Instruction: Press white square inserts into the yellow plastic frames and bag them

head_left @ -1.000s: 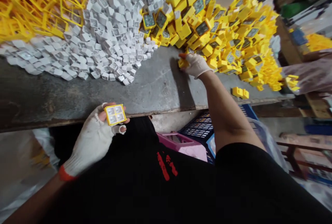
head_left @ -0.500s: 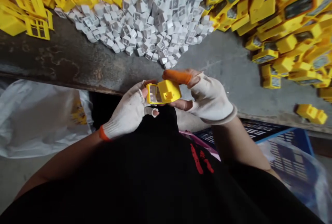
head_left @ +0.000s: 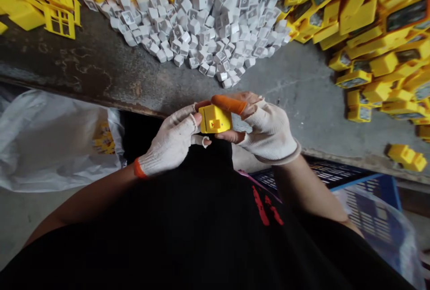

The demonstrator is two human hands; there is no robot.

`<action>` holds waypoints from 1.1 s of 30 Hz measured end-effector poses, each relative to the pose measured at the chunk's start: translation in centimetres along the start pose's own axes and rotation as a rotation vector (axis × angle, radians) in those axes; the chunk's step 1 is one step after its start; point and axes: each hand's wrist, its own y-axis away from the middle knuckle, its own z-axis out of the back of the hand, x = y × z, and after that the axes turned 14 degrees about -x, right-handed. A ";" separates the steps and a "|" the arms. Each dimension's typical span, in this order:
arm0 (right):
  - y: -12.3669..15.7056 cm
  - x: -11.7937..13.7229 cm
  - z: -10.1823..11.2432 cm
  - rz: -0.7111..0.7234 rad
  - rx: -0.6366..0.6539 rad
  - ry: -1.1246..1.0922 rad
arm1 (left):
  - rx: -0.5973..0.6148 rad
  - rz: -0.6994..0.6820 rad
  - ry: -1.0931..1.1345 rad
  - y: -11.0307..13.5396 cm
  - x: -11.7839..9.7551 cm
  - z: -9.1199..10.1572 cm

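1. The gloved left hand (head_left: 169, 147) and gloved right hand (head_left: 268, 131) (orange finger cot (head_left: 229, 104) on the right) grip narrowly, pinching a small yellow plastic block (head_left: 215, 119).
2. The block is held just off the edge of the grey worktop (head_left: 80, 66).

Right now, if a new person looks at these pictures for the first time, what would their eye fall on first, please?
The eye would probably go first to the bright yellow heap of square plastic parts at the upper right, then to the pile of small white plastic pieces at top centre, both on a grey workbench. Nearer the camera, the gloved left hand and right hand hold one yellow plastic part between them, just off the bench's front edge.
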 end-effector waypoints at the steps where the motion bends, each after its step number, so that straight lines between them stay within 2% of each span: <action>1: 0.1 0.0 -0.1 0.007 0.002 0.010 | -0.003 -0.009 -0.006 0.0 0.1 0.1; 3: 0.4 0.3 -0.3 0.034 0.016 0.038 | 0.002 -0.054 -0.034 0.2 0.3 0.4; 5: 0.8 0.7 -1.0 0.036 0.013 0.096 | 0.022 -0.158 -0.116 0.4 0.1 0.8; 8: 1.6 1.1 -2.5 -0.028 -0.059 0.148 | -0.002 -0.314 -0.286 1.0 -0.9 0.9; 12: 1.5 0.4 -3.5 -0.205 -0.192 -0.063 | -0.074 -0.422 -0.374 1.9 -2.1 0.6; 15: 0.5 0.1 -3.1 -0.346 -0.187 -0.267 | -0.071 -0.577 -0.472 2.5 -2.6 0.5; 17: -0.1 0.5 -2.9 -0.340 -0.161 -0.296 | -0.090 -0.676 -0.543 2.9 -2.7 0.5; 20: -0.4 1.1 -3.4 -0.304 -0.198 -0.280 | -0.089 -0.751 -0.602 3.3 -2.8 0.5; 22: -0.2 0.9 -4.4 -0.336 -0.240 -0.337 | -0.099 -0.757 -0.602 3.4 -2.8 0.7; 25: 0.1 -0.2 -5.9 -0.437 -0.273 -0.470 | -0.125 -0.679 -0.584 3.0 -2.9 1.2; 27: -0.1 -0.8 -6.2 -0.454 -0.227 -0.538 | -0.055 -0.609 -0.506 2.3 -3.2 1.3; 29: -0.9 -0.7 -6.1 -0.408 -0.138 -0.558 | 0.023 -0.506 -0.304 1.5 -3.4 0.9; 31: -2.2 0.4 -5.8 -0.321 -0.106 -0.486 | 0.044 -0.370 -0.100 0.8 -3.5 -0.2; 33: -3.6 2.4 -5.6 -0.206 -0.227 -0.301 | 0.032 -0.290 -0.042 0.6 -3.6 -1.6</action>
